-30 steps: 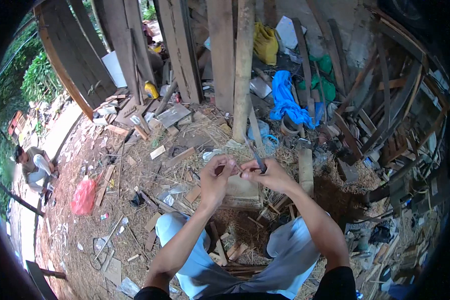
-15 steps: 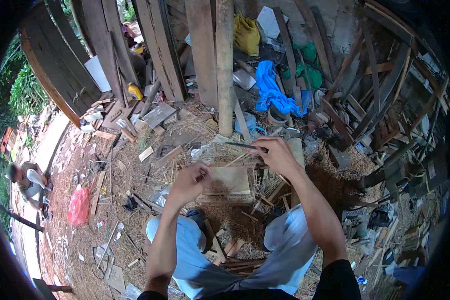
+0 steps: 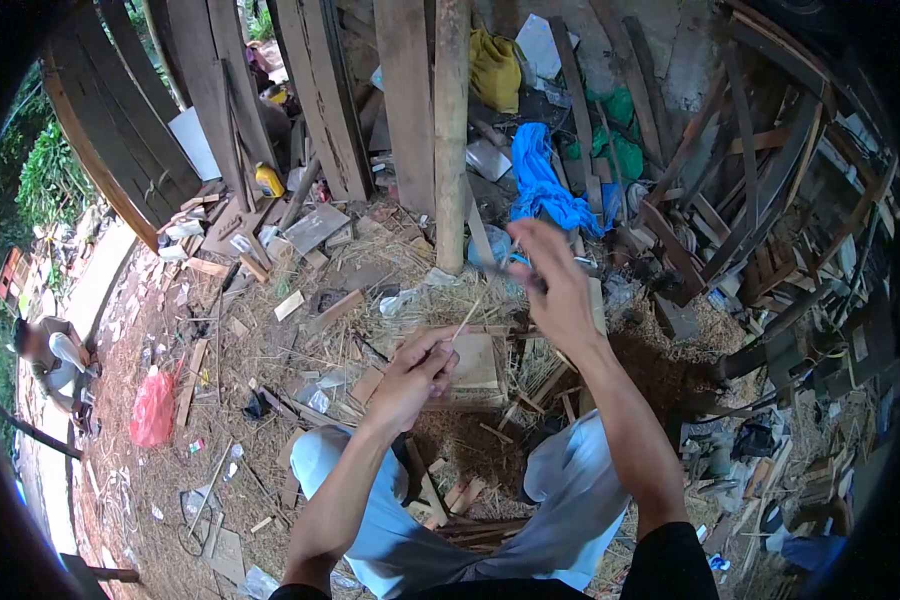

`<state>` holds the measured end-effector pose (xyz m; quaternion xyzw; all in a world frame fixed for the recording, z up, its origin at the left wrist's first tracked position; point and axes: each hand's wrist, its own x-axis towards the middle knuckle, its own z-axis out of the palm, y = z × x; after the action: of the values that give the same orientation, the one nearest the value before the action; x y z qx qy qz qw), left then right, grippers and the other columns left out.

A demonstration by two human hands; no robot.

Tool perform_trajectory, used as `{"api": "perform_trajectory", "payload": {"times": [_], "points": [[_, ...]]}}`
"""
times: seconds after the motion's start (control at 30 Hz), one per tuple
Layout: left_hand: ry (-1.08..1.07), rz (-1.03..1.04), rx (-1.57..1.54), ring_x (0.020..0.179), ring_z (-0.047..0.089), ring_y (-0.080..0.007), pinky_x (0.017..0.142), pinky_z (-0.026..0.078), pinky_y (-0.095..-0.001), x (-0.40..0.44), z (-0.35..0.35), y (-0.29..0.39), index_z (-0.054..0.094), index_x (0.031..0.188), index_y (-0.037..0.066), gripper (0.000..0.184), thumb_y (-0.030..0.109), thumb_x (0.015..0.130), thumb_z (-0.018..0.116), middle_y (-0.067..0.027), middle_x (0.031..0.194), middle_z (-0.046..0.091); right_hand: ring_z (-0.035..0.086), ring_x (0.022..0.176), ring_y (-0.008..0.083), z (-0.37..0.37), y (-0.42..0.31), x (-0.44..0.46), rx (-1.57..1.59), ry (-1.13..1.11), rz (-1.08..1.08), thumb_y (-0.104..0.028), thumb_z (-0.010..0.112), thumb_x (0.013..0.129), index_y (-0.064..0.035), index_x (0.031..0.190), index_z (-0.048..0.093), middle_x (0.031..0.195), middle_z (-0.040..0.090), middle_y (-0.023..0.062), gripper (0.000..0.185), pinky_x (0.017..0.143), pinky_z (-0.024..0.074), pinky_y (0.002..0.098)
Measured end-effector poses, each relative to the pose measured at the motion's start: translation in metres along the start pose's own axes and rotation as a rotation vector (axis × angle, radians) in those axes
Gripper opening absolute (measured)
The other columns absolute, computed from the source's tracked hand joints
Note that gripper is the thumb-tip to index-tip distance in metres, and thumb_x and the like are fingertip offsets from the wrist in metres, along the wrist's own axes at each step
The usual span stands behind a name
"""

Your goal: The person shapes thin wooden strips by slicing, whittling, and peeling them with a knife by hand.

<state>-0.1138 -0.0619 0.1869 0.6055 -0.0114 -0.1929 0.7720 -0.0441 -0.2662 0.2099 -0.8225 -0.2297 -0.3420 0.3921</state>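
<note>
My left hand (image 3: 410,375) is closed around a thin pale stick (image 3: 467,318), which points up and to the right from my fingers. My right hand (image 3: 560,295), partly smeared by motion, grips a knife (image 3: 492,262) whose dark blade is blurred and reaches left past the stick's upper end. Blade and stick appear apart, though the blur makes this hard to judge. Below both hands, between my knees, a flat wooden block (image 3: 478,362) rests on the ground.
A round wooden post (image 3: 450,150) stands in front of me. Blue plastic sheeting (image 3: 545,180) lies behind my right hand. At the left are a pink plastic bag (image 3: 153,408) and a seated person (image 3: 58,365). Shavings and wood scraps cover the ground; old planks (image 3: 745,170) lean at the right.
My left hand has moved right and slightly up, and the stick now shows clearly in it. My right hand has lifted a little, its fingers and the knife now blurred.
</note>
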Motion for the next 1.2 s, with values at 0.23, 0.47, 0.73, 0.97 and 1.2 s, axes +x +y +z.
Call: {"api": "perform_trajectory", "payload": {"times": [0.23,0.47,0.73,0.97,1.2], "points": [[0.074,0.156,-0.027,0.058,0.029,-0.0045,0.051,0.024,-0.0175,0.005,0.002,-0.014,0.048,0.125,0.008,0.032,0.017,0.094,0.045,0.0049,0.073,0.038,0.062,0.064,0.0357,0.010,0.009,-0.025,-0.108,-0.128,0.122,-0.008,0.055,0.078,-0.0078,0.083,0.063,0.075,0.064,0.0141,0.010,0.062,0.0505,0.0421],[0.029,0.111,-0.306,0.052,0.028,-0.0045,0.046,0.021,-0.0206,-0.001,0.027,-0.022,0.055,0.101,0.006,0.019,0.021,0.094,0.046,0.0056,0.065,0.035,0.062,0.058,0.0354,0.036,-0.010,-0.035,-0.458,-0.434,0.164,-0.020,0.056,0.074,-0.0111,0.070,0.068,0.063,0.062,0.0194,0.016,0.056,0.0501,0.0436],[-0.047,0.035,-0.382,0.054,0.031,-0.0056,0.049,0.026,-0.0212,-0.017,0.034,-0.020,0.042,0.132,0.010,0.039,0.019,0.094,0.044,0.0048,0.071,0.037,0.063,0.059,0.0326,0.014,0.029,-0.006,-0.632,-0.156,0.389,-0.022,0.058,0.074,-0.0086,0.072,0.068,0.063,0.062,0.0171,0.017,0.057,0.0516,0.0415],[-0.028,0.084,-0.339,0.053,0.026,-0.0061,0.048,0.023,-0.0215,-0.002,0.032,-0.027,0.037,0.136,0.012,0.040,0.015,0.096,0.041,0.0054,0.067,0.031,0.063,0.060,0.0337,0.019,0.009,-0.033,-0.463,-0.387,0.210,-0.021,0.059,0.072,-0.0083,0.075,0.069,0.064,0.062,0.0187,0.017,0.058,0.0520,0.0414],[-0.056,0.100,-0.276,0.053,0.025,-0.0055,0.046,0.021,-0.0209,-0.012,0.036,-0.022,0.038,0.135,0.014,0.040,0.014,0.096,0.041,0.0053,0.068,0.031,0.062,0.060,0.0336,0.015,0.018,-0.018,-0.554,-0.271,0.293,-0.018,0.063,0.068,-0.0123,0.076,0.070,0.060,0.061,0.0170,0.012,0.060,0.0503,0.0422]]}}
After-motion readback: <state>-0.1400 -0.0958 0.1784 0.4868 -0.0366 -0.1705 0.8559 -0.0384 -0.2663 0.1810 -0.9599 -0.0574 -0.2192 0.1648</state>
